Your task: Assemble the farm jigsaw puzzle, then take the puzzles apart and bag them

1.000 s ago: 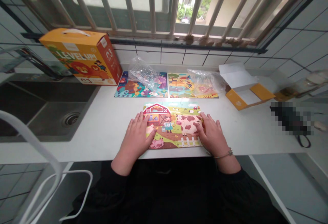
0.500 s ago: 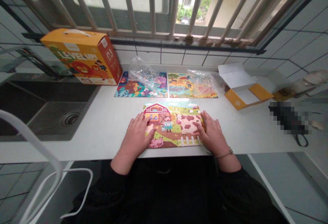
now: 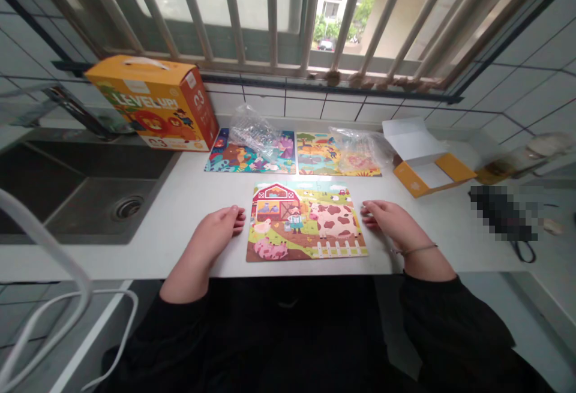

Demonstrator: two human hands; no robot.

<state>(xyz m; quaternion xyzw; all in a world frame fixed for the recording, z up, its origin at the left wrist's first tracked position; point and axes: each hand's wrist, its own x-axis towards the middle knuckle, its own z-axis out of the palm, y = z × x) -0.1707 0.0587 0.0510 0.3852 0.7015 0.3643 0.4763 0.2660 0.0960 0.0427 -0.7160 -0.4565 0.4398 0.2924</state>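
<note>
A farm jigsaw puzzle with a red barn, a farmer and a spotted cow lies flat near the counter's front edge, its pieces joined. My left hand hovers just off its left side, fingers loosely curled and holding nothing. Beyond the right side is my right hand, also apart from the puzzle, its fingers half bent with nothing in them. Behind it lie two more puzzles side by side: a dark blue-toned animal picture and a yellow savanna picture.
Crumpled clear plastic bags lie on the rear puzzles. An orange carry box stands at back left beside the sink. An opened orange-and-white box sits at right, near a blurred dark object. A white cable hangs at left.
Both hands have lifted off the farm puzzle and moved outward, the left to the left and the right to the right. The puzzle's whole picture is now uncovered.
</note>
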